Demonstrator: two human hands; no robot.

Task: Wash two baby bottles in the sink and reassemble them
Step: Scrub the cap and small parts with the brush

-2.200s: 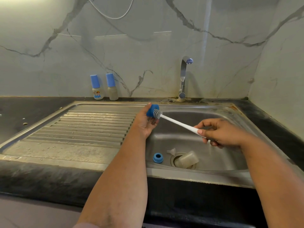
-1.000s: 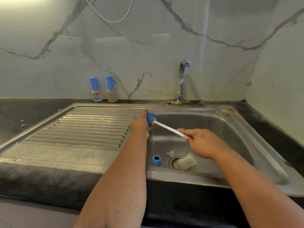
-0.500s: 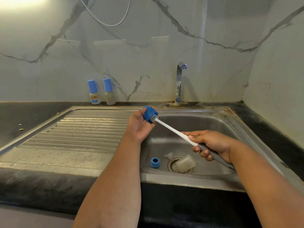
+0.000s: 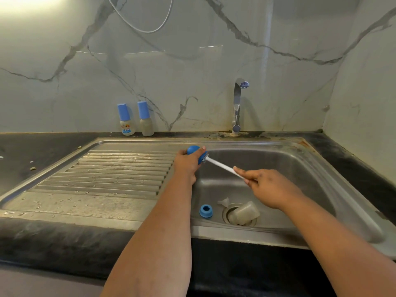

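My left hand (image 4: 186,163) grips a blue bottle cap (image 4: 196,152) over the left rim of the sink basin (image 4: 300,168). My right hand (image 4: 267,187) holds the white handle of a bottle brush (image 4: 220,166), whose bristles are pushed into the cap's mouth. On the basin floor lie a blue collar ring (image 4: 206,210), a clear teat (image 4: 224,202) and a clear bottle body (image 4: 244,213) on its side over the drain. Two assembled baby bottles with blue caps, a printed one (image 4: 126,121) and a plain one (image 4: 145,120), stand upright against the back wall.
A chrome tap (image 4: 237,103) rises behind the basin, with no water running. The ribbed steel drainboard (image 4: 120,174) stretches to the left, wet with droplets. Black countertop (image 4: 32,151) surrounds the sink, with a few crumbs at the far left. A white cable (image 4: 145,28) hangs on the marble wall.
My right hand has slid up the brush handle and pushed the bristles deeper into the cap. The left hand has turned and shifted the cap slightly back toward the sink rim.
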